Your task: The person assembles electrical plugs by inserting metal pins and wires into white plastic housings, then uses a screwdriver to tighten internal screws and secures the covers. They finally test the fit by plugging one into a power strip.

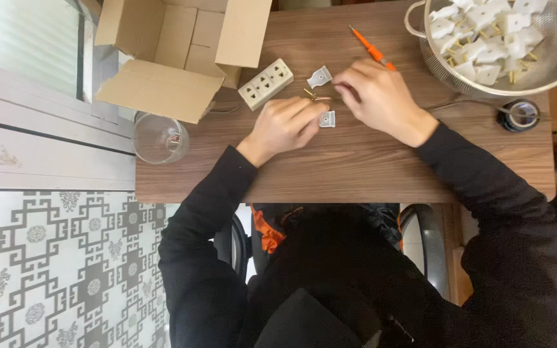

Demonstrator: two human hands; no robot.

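My left hand (285, 124) rests on the wooden table (356, 167), its fingers pinching a small white plug half (327, 118). Just to the right, my right hand (378, 96) is curled with fingertips close to small brass prongs (314, 96); what it grips is hidden. Another white plug shell (320, 76) lies just beyond the hands. An orange screwdriver (370, 48) lies behind my right hand. A white multi-socket adapter (265, 84) sits to the left of the shell.
An open cardboard box (169, 58) stands at the back left. A metal colander (549, 58) full of white plug parts sits at the back right, with a roll of black tape (518, 115) below it. A clear glass bowl (160, 138) is at the table's left edge.
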